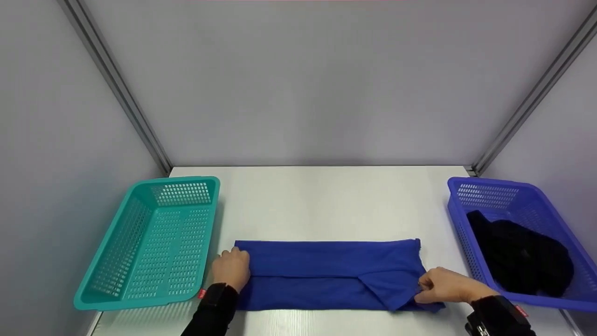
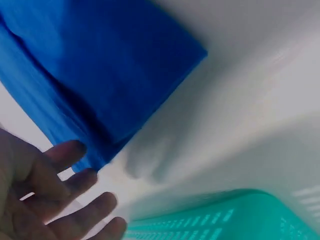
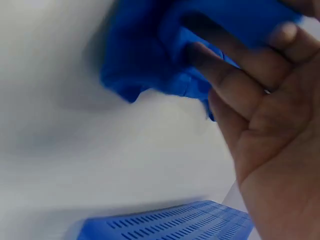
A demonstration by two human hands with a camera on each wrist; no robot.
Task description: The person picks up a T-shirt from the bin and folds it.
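Note:
A blue garment (image 1: 322, 261), folded into a long strip, lies across the white table; its exact kind is hidden by the folds. One flap of it lies slantwise near the right end. At the strip's left end is my left hand (image 1: 232, 269), whose fingers (image 2: 75, 182) look loosely spread beside the cloth edge in the left wrist view. My right hand (image 1: 450, 285) pinches the right end between thumb and fingers. There the cloth (image 3: 140, 55) is bunched and slightly raised over the fingers in the right wrist view.
A green perforated basket (image 1: 205, 242) stands at the left, close to my left hand. On the right, a purple-blue basket (image 1: 471, 254) holds a crumpled black cloth (image 1: 527, 256). Grey panels (image 1: 322, 84) enclose the table at the back and both sides.

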